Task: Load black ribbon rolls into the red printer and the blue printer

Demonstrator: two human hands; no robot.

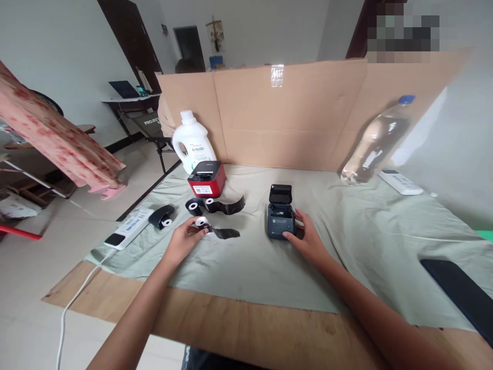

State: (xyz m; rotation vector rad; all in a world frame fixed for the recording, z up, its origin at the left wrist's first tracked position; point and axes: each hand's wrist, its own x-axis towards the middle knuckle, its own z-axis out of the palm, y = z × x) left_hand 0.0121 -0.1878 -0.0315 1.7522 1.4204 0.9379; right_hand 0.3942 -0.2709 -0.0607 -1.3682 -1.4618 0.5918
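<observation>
Paper roll: a small white roll [201, 221] with a black wrapper strip [225, 233] trailing to its right, just left of centre in the frame, low over the cloth.
Left hand: the left hand [184, 239] pinches the paper roll between fingertips and thumb.
Small printer: a dark blue printer [281, 221] at centre frame, lid [280, 194] raised, paper bay open and seemingly without a roll.
Right hand: the right hand [306, 237] rests against the small printer's right side, fingers loosely curled around its front corner, gripping nothing else.
Progress: by appearance, the lid is already up and a roll is in hand, partly unwrapped; the roll is not yet in the bay and the lid is not yet closed.
Other rolls: two wrapped rolls [200, 205] lie just behind the left hand; one more [163, 218] lies further left.
Red printer: a red and black printer [206, 179] stands behind those rolls, before a white jug [191, 143].
Surroundings: a power strip [129, 227] at the counter's left edge; a clear bottle [375, 143] at upper right; a cardboard screen [292, 113] across the back; a green cloth [365, 241] covers the counter.
</observation>
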